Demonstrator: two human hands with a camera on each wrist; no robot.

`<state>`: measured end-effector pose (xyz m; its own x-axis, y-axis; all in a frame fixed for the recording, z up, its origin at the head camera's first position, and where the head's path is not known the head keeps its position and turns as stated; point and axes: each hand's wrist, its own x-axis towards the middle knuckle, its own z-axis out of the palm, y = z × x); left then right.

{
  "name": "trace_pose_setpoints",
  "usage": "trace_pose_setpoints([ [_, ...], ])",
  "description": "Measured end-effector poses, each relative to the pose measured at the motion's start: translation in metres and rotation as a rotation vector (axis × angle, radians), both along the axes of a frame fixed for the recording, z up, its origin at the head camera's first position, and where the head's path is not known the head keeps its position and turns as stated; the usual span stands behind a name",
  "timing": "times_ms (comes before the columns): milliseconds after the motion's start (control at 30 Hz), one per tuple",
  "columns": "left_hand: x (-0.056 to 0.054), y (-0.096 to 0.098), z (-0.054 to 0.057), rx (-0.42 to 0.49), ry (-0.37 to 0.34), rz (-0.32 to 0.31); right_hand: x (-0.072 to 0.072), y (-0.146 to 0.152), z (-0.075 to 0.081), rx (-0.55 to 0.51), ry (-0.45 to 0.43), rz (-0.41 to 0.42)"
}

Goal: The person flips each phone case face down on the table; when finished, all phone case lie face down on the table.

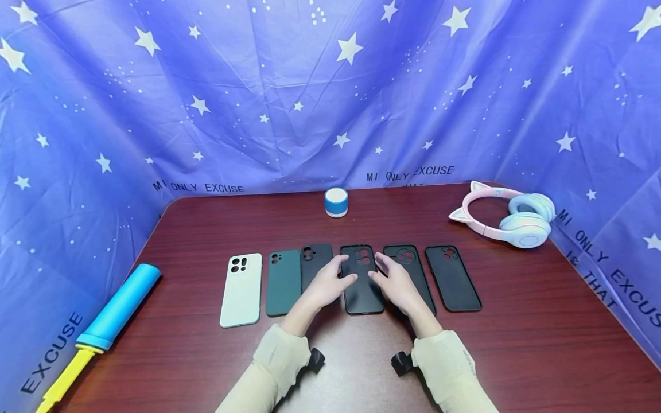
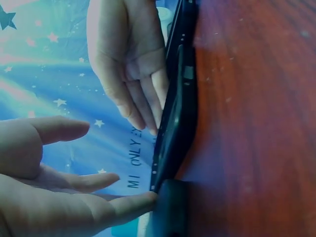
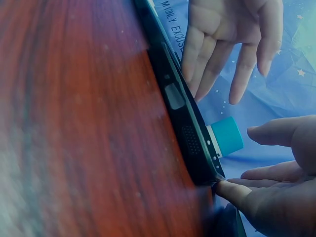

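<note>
Between my left hand [image 1: 325, 285] and right hand [image 1: 399, 285], a black phone case [image 1: 364, 295] lies on the tabletop [image 1: 248, 223], its long axis running away from me. Both hands sit about equally near its long sides, fingers loosely extended and grasping nothing; whether they touch it, I cannot tell.

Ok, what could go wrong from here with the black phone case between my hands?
Your left hand overlaps a dark rectangular phone case and might nudge it askew. Your right hand overlaps a black rectangular case with round camera holes and could drag it. Neither hand curls round the black rectangular case between them, so it might slip if lifted.
</note>
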<state>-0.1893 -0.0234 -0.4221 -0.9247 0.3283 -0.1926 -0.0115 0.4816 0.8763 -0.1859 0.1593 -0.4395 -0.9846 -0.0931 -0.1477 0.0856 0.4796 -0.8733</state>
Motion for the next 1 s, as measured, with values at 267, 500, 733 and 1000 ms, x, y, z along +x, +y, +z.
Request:
trace_pose_setpoints([
  [267,0.000,0.002,0.002,-0.065,0.022,-0.031,0.001,-0.001,-0.001,0.000,0.011,0.015],
  [500,-0.001,0.001,0.002,0.027,0.057,0.042,0.001,-0.001,0.000,0.003,-0.007,0.004],
  [733,-0.008,0.000,-0.006,0.157,-0.001,0.127,0.001,-0.002,0.001,0.001,-0.011,0.001],
  [1000,-0.012,-0.003,-0.008,0.264,-0.039,0.162,0.003,-0.004,0.003,-0.032,-0.006,-0.004],
])
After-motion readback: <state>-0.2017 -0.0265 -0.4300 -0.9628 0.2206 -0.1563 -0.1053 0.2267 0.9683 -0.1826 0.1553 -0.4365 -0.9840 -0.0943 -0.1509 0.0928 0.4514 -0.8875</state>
